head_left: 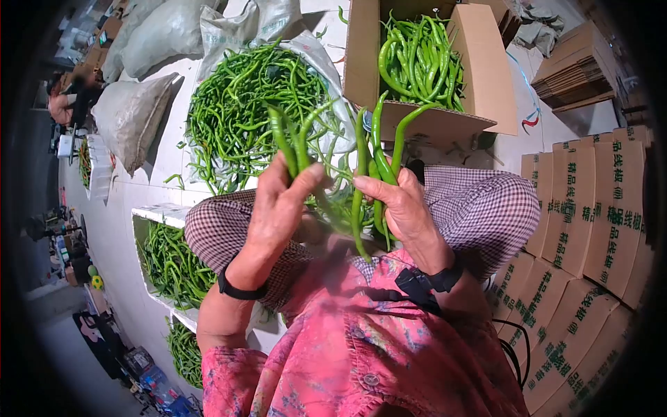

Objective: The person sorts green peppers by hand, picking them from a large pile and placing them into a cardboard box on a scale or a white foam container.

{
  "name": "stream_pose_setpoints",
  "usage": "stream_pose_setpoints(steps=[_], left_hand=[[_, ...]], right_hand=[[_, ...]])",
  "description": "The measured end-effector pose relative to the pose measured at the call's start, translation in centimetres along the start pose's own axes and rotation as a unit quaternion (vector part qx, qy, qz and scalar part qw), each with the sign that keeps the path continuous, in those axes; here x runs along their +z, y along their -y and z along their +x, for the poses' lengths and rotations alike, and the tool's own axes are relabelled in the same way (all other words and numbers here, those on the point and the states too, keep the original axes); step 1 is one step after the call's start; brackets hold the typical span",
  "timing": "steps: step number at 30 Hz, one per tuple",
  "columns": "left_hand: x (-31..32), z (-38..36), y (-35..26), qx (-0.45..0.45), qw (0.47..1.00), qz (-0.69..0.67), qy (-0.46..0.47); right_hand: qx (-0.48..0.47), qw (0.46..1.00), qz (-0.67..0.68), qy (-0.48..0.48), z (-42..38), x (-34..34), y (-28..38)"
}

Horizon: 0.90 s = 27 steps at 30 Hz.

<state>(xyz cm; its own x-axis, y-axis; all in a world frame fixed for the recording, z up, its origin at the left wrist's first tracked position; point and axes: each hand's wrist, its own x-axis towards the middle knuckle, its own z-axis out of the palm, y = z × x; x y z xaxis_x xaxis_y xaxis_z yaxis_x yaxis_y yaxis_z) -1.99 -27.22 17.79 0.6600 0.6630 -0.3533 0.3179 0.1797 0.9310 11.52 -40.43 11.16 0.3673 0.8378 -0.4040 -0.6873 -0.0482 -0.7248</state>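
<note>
My left hand is closed round a few long green chili peppers that point upward. A blur of motion hides part of what hangs below its fingers. Opposite it, my right hand grips several more green chili peppers between thumb and fingers, their ends sticking out above and below. Beyond both hands a big heap of green chili peppers spills from an opened woven sack. Ahead on the right, an open cardboard box holds a pile of long peppers.
White foam boxes of peppers stand at the left. Full woven sacks lie at the far left. Printed cartons are stacked on the right, with flattened cardboard behind. Another person sits at the far left.
</note>
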Motion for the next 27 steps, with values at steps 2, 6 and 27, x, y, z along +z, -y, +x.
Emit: stream_pose_setpoints(steps=[2, 6, 27], left_hand=[[-0.3, -0.6, -0.4, 0.044, 0.997, 0.025, -0.064], [-0.4, -1.6, -1.9, 0.113, 0.987, 0.001, -0.111], [0.7, -1.9, 5.1, -0.065, 0.965, -0.234, -0.099]], right_hand=[[0.001, 0.996, -0.086, 0.009, -0.1, -0.5, -0.2], [0.027, 0.978, -0.206, -0.012, 0.6, -2.1, -2.3], [0.054, 0.96, 0.231, 0.15, 1.5, -0.2, -2.3]])
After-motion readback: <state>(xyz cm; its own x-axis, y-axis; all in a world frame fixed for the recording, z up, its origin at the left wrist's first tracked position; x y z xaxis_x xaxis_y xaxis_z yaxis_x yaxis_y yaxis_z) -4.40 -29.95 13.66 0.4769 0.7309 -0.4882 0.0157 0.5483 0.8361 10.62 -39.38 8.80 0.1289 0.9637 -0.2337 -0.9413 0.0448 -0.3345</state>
